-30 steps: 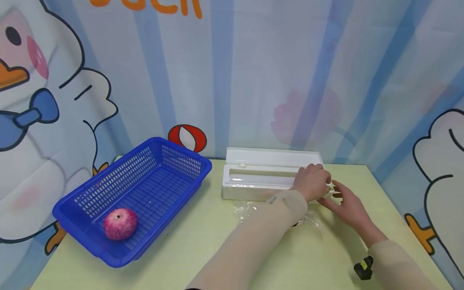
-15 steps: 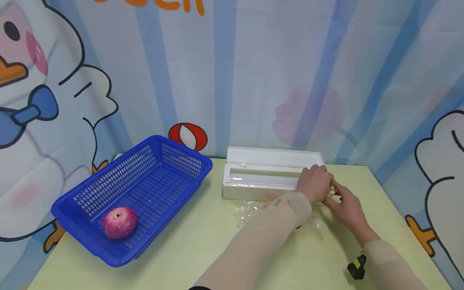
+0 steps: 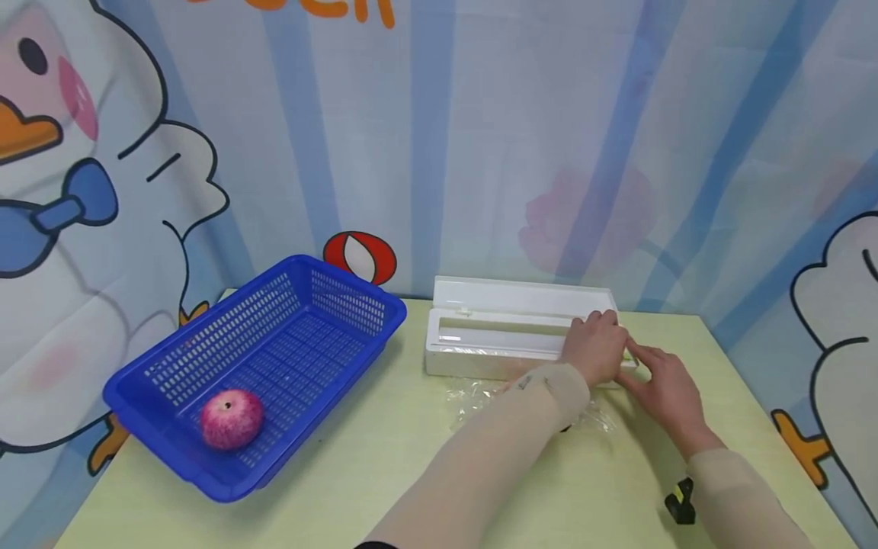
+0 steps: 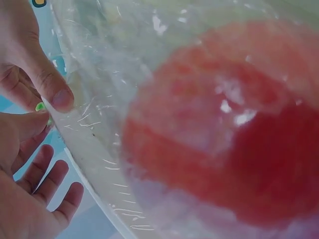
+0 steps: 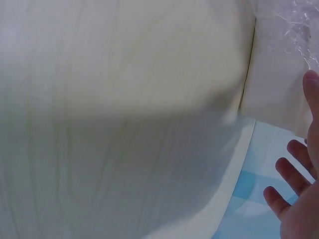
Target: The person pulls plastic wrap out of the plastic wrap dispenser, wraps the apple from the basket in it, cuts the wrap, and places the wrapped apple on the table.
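Note:
A white cling film box (image 3: 504, 362) stands at the back of the table with its lid raised. My left hand (image 3: 593, 347) grips its right end, the thumb on the front face over the film. My right hand (image 3: 665, 393) reaches the same end. In the left wrist view its thumb and index finger pinch a small green slider (image 4: 40, 106), other fingers spread. Clear cling film (image 3: 473, 396) hangs off the front onto the table. A round red fruit (image 4: 209, 144) lies under the film in the left wrist view; my left sleeve mostly hides it from the head view.
To the left, a blue plastic basket (image 3: 329, 377) holds a pink-red round fruit (image 3: 231, 419). The pale yellow table (image 3: 384, 457) ends at a printed curtain (image 3: 480, 152). A small black wrist camera (image 3: 681, 502) sits under the right sleeve.
My right thumb and index finger have drawn in against the left hand at the box's end. The left hand has shifted slightly right. The basket and its fruit keep their places.

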Demonstrator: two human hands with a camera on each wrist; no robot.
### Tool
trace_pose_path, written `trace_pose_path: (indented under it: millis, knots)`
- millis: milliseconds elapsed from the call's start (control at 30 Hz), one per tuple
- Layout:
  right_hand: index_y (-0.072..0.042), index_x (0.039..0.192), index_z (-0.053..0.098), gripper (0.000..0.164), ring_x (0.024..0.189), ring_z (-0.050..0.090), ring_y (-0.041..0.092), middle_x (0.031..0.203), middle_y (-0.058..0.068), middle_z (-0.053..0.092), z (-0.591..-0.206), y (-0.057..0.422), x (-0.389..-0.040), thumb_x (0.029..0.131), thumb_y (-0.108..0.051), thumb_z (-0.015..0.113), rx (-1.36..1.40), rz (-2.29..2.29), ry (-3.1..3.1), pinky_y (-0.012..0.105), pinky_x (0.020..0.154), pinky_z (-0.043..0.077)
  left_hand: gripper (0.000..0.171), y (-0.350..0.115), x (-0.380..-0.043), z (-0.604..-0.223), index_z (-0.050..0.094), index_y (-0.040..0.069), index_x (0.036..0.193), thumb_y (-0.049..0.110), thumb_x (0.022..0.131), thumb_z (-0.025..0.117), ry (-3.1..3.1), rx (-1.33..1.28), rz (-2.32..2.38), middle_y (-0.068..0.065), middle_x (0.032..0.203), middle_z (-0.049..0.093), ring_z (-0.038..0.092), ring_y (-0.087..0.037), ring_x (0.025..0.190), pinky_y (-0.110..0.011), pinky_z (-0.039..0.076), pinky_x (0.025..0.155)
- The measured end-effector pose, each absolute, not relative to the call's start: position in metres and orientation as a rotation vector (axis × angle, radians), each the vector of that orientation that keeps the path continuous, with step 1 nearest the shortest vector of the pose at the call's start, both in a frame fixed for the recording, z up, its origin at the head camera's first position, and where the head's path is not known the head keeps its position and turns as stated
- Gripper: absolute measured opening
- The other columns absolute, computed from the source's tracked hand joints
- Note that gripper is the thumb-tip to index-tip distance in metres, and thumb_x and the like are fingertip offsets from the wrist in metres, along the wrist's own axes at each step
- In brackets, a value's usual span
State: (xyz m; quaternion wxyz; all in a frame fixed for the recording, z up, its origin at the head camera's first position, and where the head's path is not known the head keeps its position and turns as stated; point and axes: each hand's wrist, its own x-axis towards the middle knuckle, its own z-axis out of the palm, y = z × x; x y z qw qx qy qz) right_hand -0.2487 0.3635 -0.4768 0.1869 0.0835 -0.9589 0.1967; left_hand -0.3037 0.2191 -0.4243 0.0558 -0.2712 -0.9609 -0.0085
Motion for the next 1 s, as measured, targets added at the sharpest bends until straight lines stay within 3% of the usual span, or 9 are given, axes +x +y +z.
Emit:
trace_pose_path:
  millis: [467,600,767,1000]
  knots:
    - [0.004,0.149,0.057,0.073,0.12,0.057,0.059,0.136,0.036,0.063,-0.481,0.363,-0.251,0.095,-0.038,0.082,0.232,0.527,-2.703,0.073,0.096,0.047,0.028,0.192,-0.305,-0.422,0.073,0.035,0.132,0.039,0.104,0.069,-2.851,-0.887,0.09,0.011,0.127,0.056,0.055,-0.006,0.116,-0.029,0.049,0.095]
    - [0.004,0.148,0.058,0.073,0.12,0.057,0.059,0.136,0.036,0.063,-0.483,0.36,-0.253,0.095,-0.04,0.081,0.236,0.536,-2.695,0.073,0.095,0.047,0.02,0.179,-0.309,-0.422,0.075,0.034,0.123,0.033,0.104,0.068,-2.881,-0.888,0.085,0.01,0.124,0.055,0.055,-0.007,0.112,-0.03,0.049,0.092]
    - [0.004,0.148,0.058,0.074,0.119,0.057,0.059,0.136,0.037,0.063,-0.483,0.36,-0.253,0.095,-0.042,0.081,0.243,0.541,-2.686,0.074,0.092,0.048,0.013,0.152,-0.31,-0.415,0.075,0.032,0.112,0.026,0.104,0.066,-2.916,-0.896,0.099,0.009,0.119,0.053,0.052,-0.008,0.107,-0.029,0.046,0.086]
    - [0.004,0.148,0.058,0.075,0.119,0.056,0.059,0.136,0.039,0.061,-0.48,0.362,-0.255,0.096,-0.046,0.079,0.244,0.521,-2.703,0.075,0.089,0.048,0.018,0.096,-0.305,-0.398,0.077,0.029,0.113,0.019,0.107,0.063,-2.917,-0.955,0.174,0.007,0.118,0.055,0.052,-0.01,0.104,-0.027,0.044,0.083]
